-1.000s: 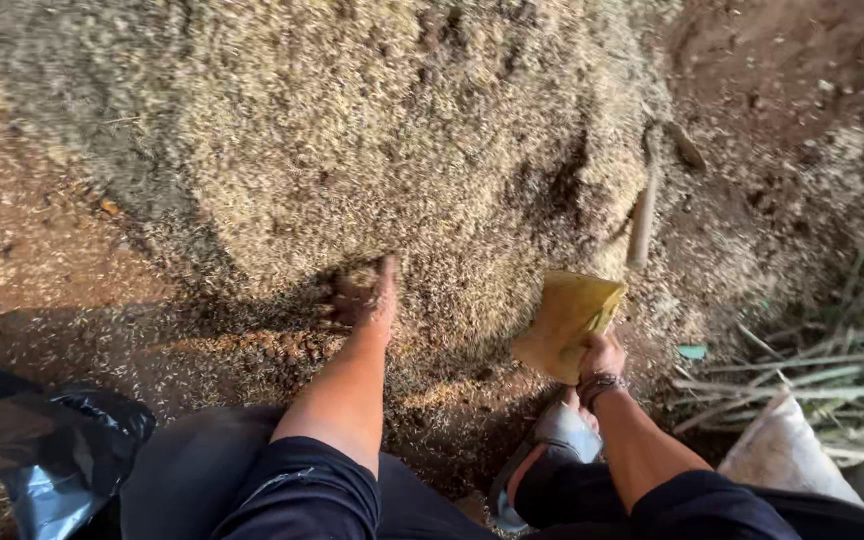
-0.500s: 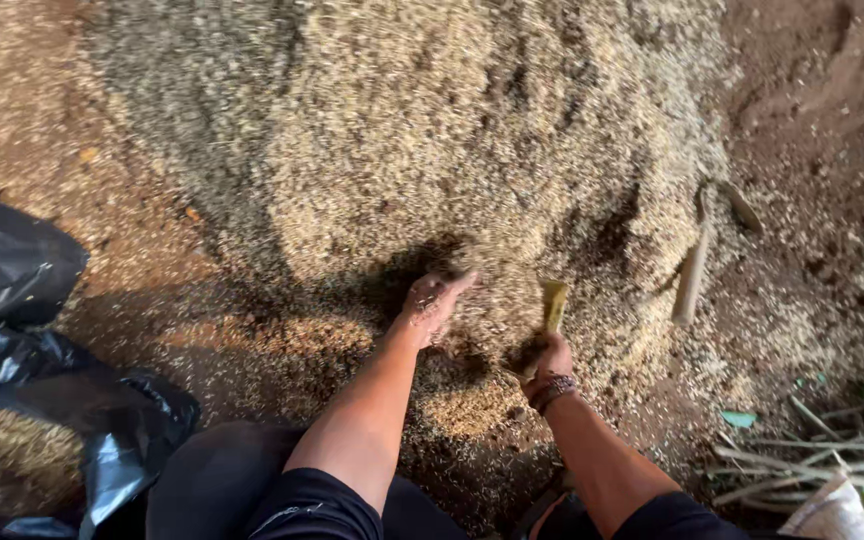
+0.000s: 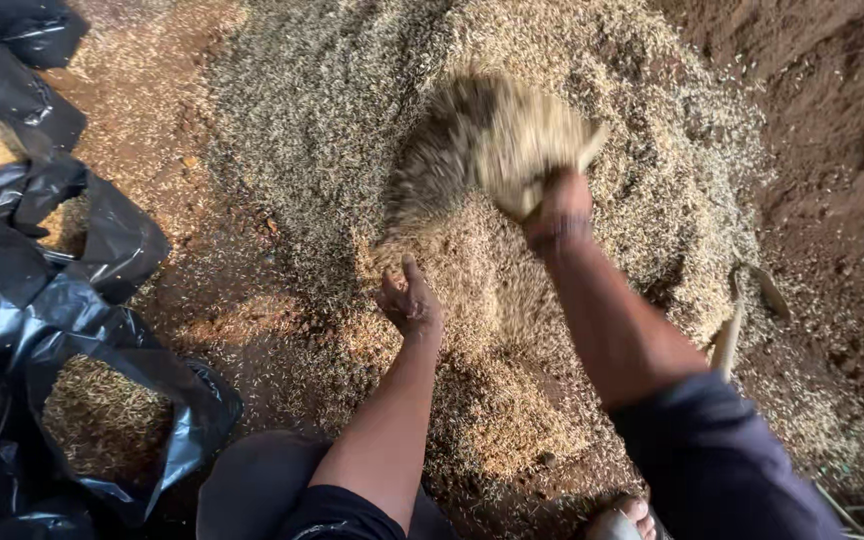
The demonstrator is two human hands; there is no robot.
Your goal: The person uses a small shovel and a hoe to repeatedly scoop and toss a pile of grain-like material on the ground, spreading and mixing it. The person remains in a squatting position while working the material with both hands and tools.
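**Hands at the husk heap**

My right hand (image 3: 559, 208): arm stretched forward, raised over the heap, fingers clamped on a yellowish scoop (image 3: 537, 140), blurred, loaded with husk.
My left hand (image 3: 409, 298): arm extended, fingers spread, holding nothing, resting on the husk heap (image 3: 352, 130).
Husk: pale tan, dry, loose, piled on reddish soil; more fills the black plastic bags (image 3: 102, 300) at my left.

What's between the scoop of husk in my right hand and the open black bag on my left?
Only your own left hand and forearm, which lie across that line, resting on the husk pile. The right hand holds the loaded scoop above the pile; the open black bag sits lower left.
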